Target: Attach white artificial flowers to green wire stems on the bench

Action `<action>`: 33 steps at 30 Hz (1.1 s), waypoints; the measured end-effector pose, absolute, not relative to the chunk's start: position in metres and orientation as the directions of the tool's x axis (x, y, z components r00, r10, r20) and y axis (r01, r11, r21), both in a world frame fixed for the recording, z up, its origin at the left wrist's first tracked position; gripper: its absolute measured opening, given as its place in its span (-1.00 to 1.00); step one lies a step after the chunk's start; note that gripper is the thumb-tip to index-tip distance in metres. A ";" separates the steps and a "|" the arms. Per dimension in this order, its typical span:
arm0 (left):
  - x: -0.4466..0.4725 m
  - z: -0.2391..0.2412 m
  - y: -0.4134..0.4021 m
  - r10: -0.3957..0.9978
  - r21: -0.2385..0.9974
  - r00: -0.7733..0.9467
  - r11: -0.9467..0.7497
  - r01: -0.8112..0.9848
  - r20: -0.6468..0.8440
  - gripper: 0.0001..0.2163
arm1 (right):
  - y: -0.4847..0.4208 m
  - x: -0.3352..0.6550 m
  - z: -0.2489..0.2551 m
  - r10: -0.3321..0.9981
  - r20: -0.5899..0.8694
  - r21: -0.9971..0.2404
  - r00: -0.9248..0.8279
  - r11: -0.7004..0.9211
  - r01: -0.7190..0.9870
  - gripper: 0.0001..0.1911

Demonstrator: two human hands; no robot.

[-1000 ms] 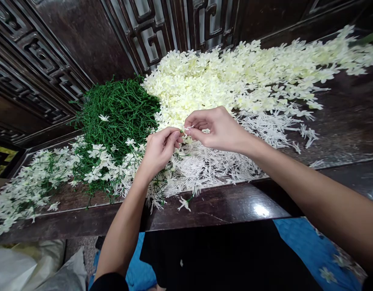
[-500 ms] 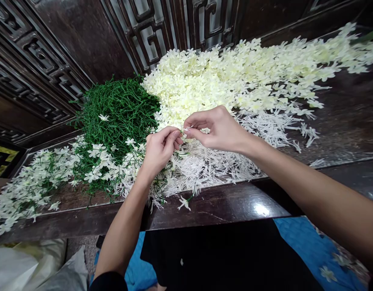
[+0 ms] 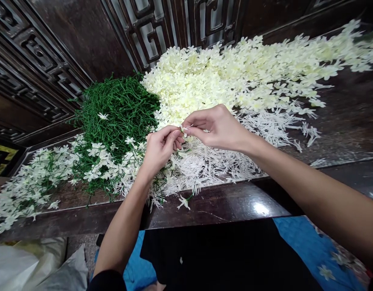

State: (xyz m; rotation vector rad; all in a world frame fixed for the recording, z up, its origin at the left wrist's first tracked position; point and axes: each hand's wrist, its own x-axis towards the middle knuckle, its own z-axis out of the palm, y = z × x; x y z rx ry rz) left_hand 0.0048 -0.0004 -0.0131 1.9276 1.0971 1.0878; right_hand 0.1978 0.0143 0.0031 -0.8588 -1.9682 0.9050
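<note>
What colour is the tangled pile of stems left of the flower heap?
Dark green stems, clearest in the head view, beside the cream flower heap.

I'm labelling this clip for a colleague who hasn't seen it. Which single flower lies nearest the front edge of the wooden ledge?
Start at the dark wooden ledge running across the picture, then find the spread of white plastic stamens below the left hand. Just in front of that spread lies one white flower on a short green stem, alone on bare wood, apart from the heaps behind it.
</note>
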 end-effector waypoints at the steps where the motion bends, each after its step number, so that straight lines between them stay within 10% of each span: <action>1: 0.005 -0.013 0.000 0.893 0.842 0.305 -0.425 0.333 0.330 -0.83 | 0.015 0.198 0.003 0.808 0.369 -0.824 -0.459 0.513 0.242 -0.80; 33: 0.007 -0.013 -0.004 0.854 0.703 0.314 -0.520 0.485 0.415 -0.81 | 0.012 0.194 -0.004 0.808 0.384 -0.768 -0.447 0.549 0.331 -0.85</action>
